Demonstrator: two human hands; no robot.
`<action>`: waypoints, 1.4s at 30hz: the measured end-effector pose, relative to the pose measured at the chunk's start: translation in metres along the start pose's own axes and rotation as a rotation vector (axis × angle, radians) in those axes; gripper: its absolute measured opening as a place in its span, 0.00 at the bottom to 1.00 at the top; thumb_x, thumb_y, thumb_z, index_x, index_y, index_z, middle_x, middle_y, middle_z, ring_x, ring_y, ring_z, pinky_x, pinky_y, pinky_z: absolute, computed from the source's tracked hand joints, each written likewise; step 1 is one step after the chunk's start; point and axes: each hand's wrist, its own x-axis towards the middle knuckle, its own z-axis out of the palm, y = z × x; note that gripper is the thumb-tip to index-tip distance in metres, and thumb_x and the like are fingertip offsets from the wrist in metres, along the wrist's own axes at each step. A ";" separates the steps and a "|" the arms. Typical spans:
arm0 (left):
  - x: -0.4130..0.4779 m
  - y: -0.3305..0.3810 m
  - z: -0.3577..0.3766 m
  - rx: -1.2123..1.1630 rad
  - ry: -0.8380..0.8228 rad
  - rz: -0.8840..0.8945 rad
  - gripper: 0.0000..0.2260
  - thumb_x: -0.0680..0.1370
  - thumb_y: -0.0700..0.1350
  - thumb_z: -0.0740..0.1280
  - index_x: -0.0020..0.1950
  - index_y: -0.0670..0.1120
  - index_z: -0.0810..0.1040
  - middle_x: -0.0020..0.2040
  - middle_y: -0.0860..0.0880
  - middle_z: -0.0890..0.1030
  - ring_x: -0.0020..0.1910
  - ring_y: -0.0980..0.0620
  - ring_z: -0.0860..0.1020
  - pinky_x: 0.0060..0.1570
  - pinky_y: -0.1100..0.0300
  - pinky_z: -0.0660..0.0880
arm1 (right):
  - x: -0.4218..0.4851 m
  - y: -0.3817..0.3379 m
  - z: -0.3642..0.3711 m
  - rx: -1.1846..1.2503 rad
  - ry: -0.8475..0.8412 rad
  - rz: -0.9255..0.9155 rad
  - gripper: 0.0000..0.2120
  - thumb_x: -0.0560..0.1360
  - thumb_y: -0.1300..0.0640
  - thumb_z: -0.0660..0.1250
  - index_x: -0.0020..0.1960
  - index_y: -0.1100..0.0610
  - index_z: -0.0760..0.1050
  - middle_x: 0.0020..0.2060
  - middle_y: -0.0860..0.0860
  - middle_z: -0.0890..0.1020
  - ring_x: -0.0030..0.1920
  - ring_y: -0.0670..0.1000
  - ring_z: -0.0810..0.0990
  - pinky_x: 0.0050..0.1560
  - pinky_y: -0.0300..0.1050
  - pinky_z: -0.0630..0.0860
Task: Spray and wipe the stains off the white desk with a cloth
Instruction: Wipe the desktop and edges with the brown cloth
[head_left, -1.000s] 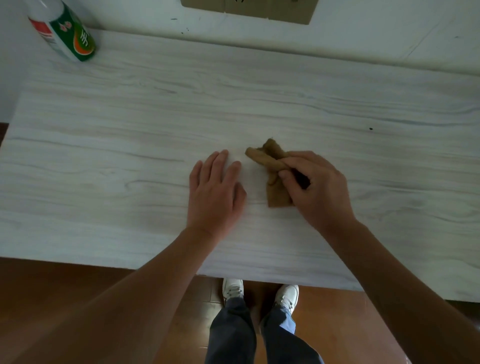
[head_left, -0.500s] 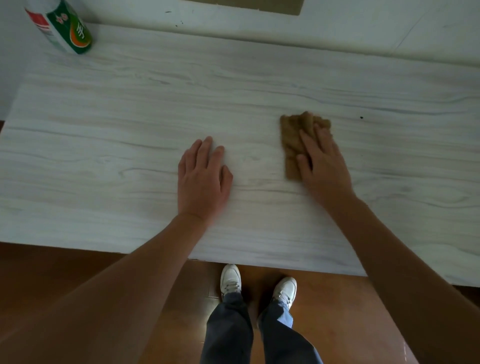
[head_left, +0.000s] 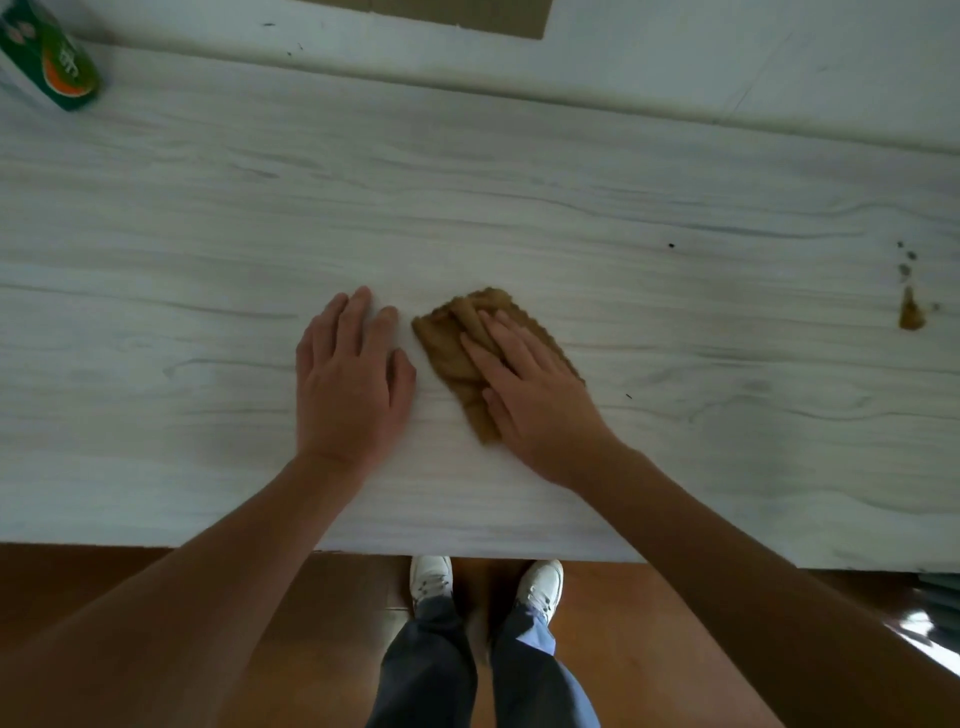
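A brown cloth (head_left: 452, 343) lies crumpled on the white wood-grain desk (head_left: 208, 249), near the middle. My right hand (head_left: 535, 395) presses flat on the cloth with straight fingers. My left hand (head_left: 350, 379) rests flat on the bare desk just left of the cloth. A brown stain (head_left: 910, 314) with a few small grey spots above it marks the desk at the far right. A tiny dark speck (head_left: 671, 245) sits farther back. The green and white spray bottle (head_left: 49, 62) stands at the back left corner, partly cut off.
The desk's front edge (head_left: 467, 553) runs across the lower view, with brown floor and my white shoes (head_left: 431, 577) below it. A white wall with a tan panel (head_left: 467, 13) borders the back of the desk.
My right hand has drawn the cloth back toward my left hand after a sweep away to the right. The view has shifted, bringing the brown stain at the right into sight.
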 end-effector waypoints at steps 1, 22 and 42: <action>0.001 0.000 0.000 0.006 -0.007 0.001 0.22 0.82 0.51 0.56 0.73 0.43 0.73 0.77 0.40 0.70 0.78 0.39 0.65 0.75 0.42 0.63 | 0.006 0.010 -0.002 -0.003 0.009 0.001 0.24 0.81 0.57 0.60 0.76 0.59 0.66 0.77 0.59 0.65 0.78 0.59 0.62 0.78 0.54 0.58; 0.004 0.009 -0.003 0.037 -0.003 -0.022 0.24 0.80 0.53 0.57 0.71 0.43 0.75 0.76 0.40 0.71 0.77 0.38 0.66 0.73 0.43 0.64 | 0.002 0.110 -0.041 0.076 -0.008 -0.038 0.24 0.79 0.62 0.63 0.74 0.62 0.69 0.75 0.62 0.67 0.76 0.62 0.64 0.79 0.55 0.56; -0.016 0.140 0.031 0.043 -0.082 -0.114 0.26 0.82 0.55 0.56 0.78 0.47 0.68 0.81 0.42 0.63 0.82 0.41 0.57 0.81 0.41 0.53 | -0.031 0.281 -0.091 0.075 0.161 0.381 0.25 0.82 0.60 0.59 0.78 0.58 0.63 0.78 0.60 0.60 0.79 0.60 0.57 0.79 0.54 0.51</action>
